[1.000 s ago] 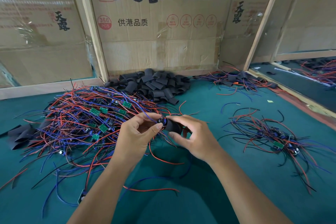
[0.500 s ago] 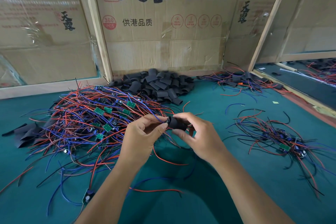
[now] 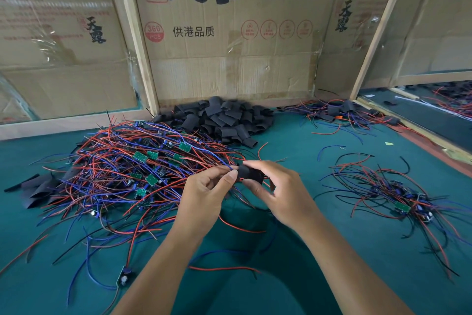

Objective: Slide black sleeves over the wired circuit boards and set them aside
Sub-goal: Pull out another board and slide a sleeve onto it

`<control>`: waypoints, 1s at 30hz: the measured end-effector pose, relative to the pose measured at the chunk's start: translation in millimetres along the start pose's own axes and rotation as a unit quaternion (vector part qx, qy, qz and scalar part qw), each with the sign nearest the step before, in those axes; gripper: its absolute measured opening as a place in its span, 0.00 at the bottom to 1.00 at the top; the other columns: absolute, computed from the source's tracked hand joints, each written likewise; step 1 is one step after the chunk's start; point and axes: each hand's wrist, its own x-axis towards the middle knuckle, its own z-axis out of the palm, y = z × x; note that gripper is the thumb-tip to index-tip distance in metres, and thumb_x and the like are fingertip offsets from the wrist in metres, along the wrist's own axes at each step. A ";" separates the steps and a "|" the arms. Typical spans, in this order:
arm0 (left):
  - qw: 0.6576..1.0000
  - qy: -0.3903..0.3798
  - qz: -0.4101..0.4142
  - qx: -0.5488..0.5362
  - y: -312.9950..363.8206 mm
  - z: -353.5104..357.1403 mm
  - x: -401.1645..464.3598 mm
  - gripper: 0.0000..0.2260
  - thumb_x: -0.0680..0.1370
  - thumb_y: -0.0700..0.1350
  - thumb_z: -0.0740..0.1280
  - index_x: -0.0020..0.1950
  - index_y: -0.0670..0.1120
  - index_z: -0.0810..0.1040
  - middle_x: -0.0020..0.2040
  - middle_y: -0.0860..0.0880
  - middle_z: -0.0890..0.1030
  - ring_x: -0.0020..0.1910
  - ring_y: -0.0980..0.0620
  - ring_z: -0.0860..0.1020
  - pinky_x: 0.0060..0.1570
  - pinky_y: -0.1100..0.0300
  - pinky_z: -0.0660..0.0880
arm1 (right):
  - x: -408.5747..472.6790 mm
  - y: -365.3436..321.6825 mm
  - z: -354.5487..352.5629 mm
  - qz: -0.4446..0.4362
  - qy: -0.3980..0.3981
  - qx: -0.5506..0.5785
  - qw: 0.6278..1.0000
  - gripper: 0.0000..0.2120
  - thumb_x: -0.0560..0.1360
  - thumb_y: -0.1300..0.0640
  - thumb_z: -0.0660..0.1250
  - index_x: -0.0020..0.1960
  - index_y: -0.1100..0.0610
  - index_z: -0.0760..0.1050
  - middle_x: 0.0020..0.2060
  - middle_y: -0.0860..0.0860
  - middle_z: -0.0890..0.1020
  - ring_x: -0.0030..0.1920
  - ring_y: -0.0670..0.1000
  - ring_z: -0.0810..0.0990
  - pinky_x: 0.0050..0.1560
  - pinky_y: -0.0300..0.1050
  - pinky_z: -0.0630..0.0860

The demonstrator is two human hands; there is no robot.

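Unchanged: both hands [image 3: 204,192] still pinch level, crosswise black sleeve [image 3: 251,174].

My left hand [image 3: 204,194] and right hand [image 3: 283,194]: both bare, no gloves. No rings on any visible finger, no watch or band at either wrist. Forearms bare along the whole length in view, to the bottom edge of the frame; no sleeve cuff visible. Fingernails short and unpainted where they show.

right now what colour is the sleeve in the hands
Black. The sleeve shows best in the head view, pinched between thumb and fingers of the right hand.
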 end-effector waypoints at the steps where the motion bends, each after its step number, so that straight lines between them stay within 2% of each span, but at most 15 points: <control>1: 1.000 0.001 -0.003 0.001 -0.5 -0.1 0.2 0.06 0.80 0.40 0.68 0.49 0.44 0.85 0.40 0.52 0.86 0.38 0.59 0.79 0.41 0.67 0.75 | -0.3 -0.2 0.1 0.001 -0.001 -0.004 1.000 0.17 0.79 0.49 0.70 0.65 0.53 0.78 0.58 0.44 0.82 0.58 0.42 0.80 0.58 0.36 0.74; 4: 1.000 -0.005 -0.013 0.020 -2.2 0.8 0.6 0.07 0.81 0.40 0.67 0.49 0.44 0.86 0.39 0.51 0.85 0.36 0.59 0.79 0.37 0.67 0.74 | -1.0 -0.6 0.9 0.008 0.002 -0.011 1.000 0.17 0.79 0.47 0.68 0.65 0.53 0.78 0.57 0.45 0.82 0.58 0.43 0.80 0.59 0.40 0.75; 7: 0.999 -0.009 -0.029 0.033 -4.4 0.1 1.1 0.08 0.82 0.42 0.66 0.49 0.46 0.86 0.41 0.49 0.86 0.39 0.56 0.82 0.38 0.64 0.77 | -1.3 -2.4 3.5 0.017 -0.009 -0.019 1.000 0.18 0.80 0.44 0.65 0.64 0.53 0.79 0.57 0.45 0.83 0.58 0.45 0.80 0.58 0.45 0.76; 11: 0.998 -0.023 -0.053 0.024 -5.2 1.6 0.1 0.08 0.82 0.43 0.65 0.50 0.47 0.85 0.43 0.50 0.86 0.41 0.54 0.82 0.38 0.62 0.78 | -1.9 -0.8 4.7 0.022 -0.010 -0.023 0.999 0.17 0.80 0.46 0.65 0.64 0.54 0.79 0.56 0.46 0.83 0.57 0.47 0.80 0.58 0.48 0.76; 19: 0.996 -0.042 -0.078 0.015 -5.0 3.8 -0.1 0.08 0.82 0.44 0.65 0.50 0.46 0.83 0.43 0.49 0.86 0.39 0.53 0.82 0.37 0.63 0.78 | -1.2 -1.9 5.3 0.018 -0.018 -0.045 0.999 0.21 0.81 0.39 0.59 0.63 0.51 0.79 0.55 0.43 0.83 0.55 0.44 0.78 0.57 0.46 0.74; 24: 0.994 -0.059 -0.097 0.004 -5.2 6.9 -2.2 0.10 0.82 0.44 0.65 0.46 0.45 0.84 0.40 0.48 0.85 0.39 0.53 0.81 0.38 0.62 0.77 | -2.8 -0.7 11.2 0.033 -0.027 -0.046 0.998 0.16 0.76 0.46 0.67 0.62 0.48 0.77 0.54 0.44 0.82 0.55 0.47 0.80 0.57 0.49 0.75; 26: 0.993 -0.065 -0.096 0.009 -4.6 8.6 -3.9 0.09 0.82 0.43 0.65 0.46 0.44 0.83 0.37 0.50 0.83 0.38 0.54 0.81 0.37 0.63 0.76 | -3.5 -2.1 12.9 0.045 -0.035 -0.035 0.998 0.15 0.73 0.46 0.67 0.60 0.45 0.73 0.52 0.43 0.82 0.53 0.47 0.79 0.55 0.48 0.76; 30: 0.996 -0.046 -0.069 0.023 -2.5 8.9 -5.0 0.09 0.82 0.42 0.66 0.45 0.44 0.84 0.37 0.49 0.84 0.39 0.55 0.82 0.37 0.64 0.77 | -4.0 0.3 11.7 0.052 -0.016 -0.029 0.998 0.14 0.71 0.45 0.67 0.54 0.46 0.70 0.48 0.41 0.79 0.49 0.44 0.76 0.50 0.42 0.73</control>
